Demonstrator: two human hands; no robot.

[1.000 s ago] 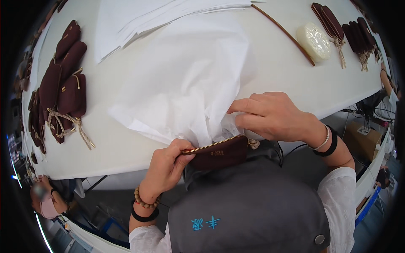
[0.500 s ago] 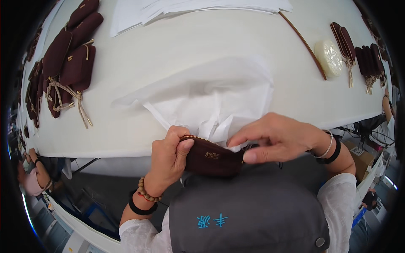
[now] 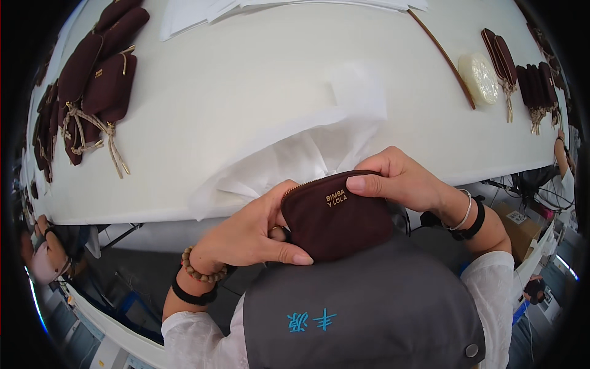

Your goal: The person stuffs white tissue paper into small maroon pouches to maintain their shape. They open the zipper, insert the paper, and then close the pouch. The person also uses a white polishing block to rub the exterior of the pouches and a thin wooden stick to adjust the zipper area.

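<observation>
A small dark-maroon zip pouch (image 3: 341, 224) with gold lettering is held between my two hands at the table's near edge, just above my grey apron. My left hand (image 3: 252, 230) grips its left side, thumb across the lower front corner and fingers behind. On the upper right, my right hand (image 3: 396, 181) pinches the top edge, thumb on the front face. A brass-toothed zip runs along the upper left rim. White tissue paper (image 3: 301, 150) spreads on the table behind the pouch; its near part is hidden by the pouch and my hands.
Several maroon pouches with cord tassels (image 3: 92, 80) are piled at the left. A stack of white sheets (image 3: 246, 7) lies at the far edge. To the right are a brown strip (image 3: 442, 58), a pale wrapped roll (image 3: 478, 79) and more tasselled pouches (image 3: 501, 58). Other people's arms show at both sides.
The pouch has turned its front face upward and risen slightly. My left hand moved from its top corner to its lower left side; my right hand now grips the top right. The tissue has shifted.
</observation>
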